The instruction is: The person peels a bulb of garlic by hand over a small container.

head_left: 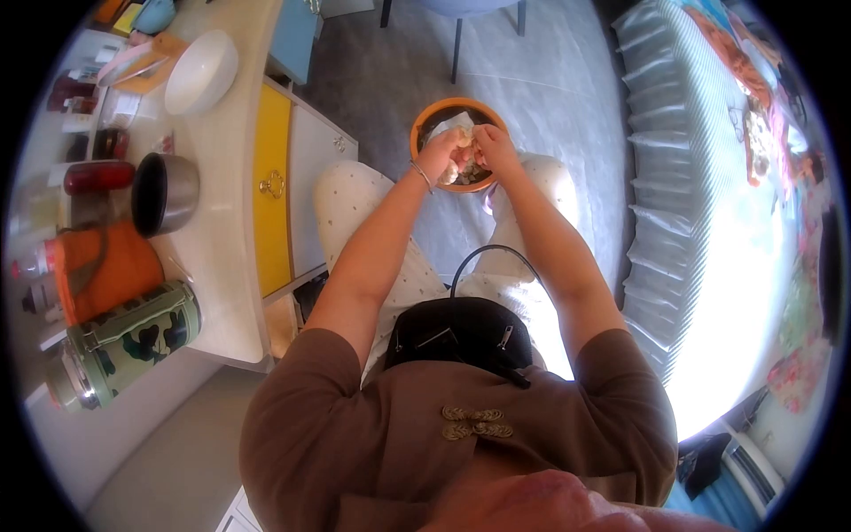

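Note:
Between my knees stands a round bin (493,105) with an orange rim. Over it my left hand (441,156) and my right hand (496,149) come together, fingers closed. Both grip a pale, lumpy piece (466,133) whose kind is too small to make out. More of the same pale stuff shows below the left fingers. Inside the bin lie a crumpled white sheet (449,125) and small greyish bits on a dark bottom. My hands partly hide the bin's contents.
Left, a counter (232,204) holds a white bowl (202,73), a dark-mouthed metal pot (166,194), an orange bag (106,266) and a camouflage flask (133,341). Yellow and white cabinet doors are below. A black bag (456,332) rests on my lap. A skirted bed (709,230) stands right.

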The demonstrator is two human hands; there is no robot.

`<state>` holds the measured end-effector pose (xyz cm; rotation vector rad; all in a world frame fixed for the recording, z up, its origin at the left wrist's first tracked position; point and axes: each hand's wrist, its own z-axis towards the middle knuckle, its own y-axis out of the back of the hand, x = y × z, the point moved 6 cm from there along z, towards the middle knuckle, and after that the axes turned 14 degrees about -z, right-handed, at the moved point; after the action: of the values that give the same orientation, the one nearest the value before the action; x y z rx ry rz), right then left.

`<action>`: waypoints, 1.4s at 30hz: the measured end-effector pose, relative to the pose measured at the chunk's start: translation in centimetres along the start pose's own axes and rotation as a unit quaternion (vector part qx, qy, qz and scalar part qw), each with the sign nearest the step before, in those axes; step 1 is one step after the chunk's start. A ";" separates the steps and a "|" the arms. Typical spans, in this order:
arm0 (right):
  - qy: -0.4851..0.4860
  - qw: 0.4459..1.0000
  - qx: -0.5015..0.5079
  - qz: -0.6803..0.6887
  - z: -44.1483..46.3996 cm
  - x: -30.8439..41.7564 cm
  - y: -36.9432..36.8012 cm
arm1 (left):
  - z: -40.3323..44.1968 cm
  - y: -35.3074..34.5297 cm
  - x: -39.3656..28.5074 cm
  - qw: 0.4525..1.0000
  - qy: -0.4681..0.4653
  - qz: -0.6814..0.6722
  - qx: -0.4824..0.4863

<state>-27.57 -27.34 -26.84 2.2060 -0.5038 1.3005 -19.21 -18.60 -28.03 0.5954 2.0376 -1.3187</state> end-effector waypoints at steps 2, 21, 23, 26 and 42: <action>0.003 0.999 -0.036 -0.015 0.5 -0.6 0.3 | 0.0 0.1 0.0 1.000 0.004 -0.024 0.014; -0.032 0.997 -0.055 0.045 0.7 -1.7 0.8 | -0.5 1.0 -2.0 0.997 -0.039 -0.028 -0.059; -0.010 0.995 0.006 0.103 0.5 -1.0 0.2 | -0.5 1.1 -1.9 0.997 -0.036 -0.017 -0.073; -0.002 0.995 0.051 0.091 -0.2 0.6 -0.5 | -0.1 1.8 -1.3 0.994 -0.025 0.044 -0.093; 0.246 0.923 -0.134 -0.264 -0.3 1.1 -0.5 | -0.1 0.3 -2.5 0.953 -0.123 0.275 -0.043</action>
<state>-26.93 -26.82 -25.85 1.5522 0.1053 1.3155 -17.25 -18.47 -26.38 0.8367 1.5609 -0.9126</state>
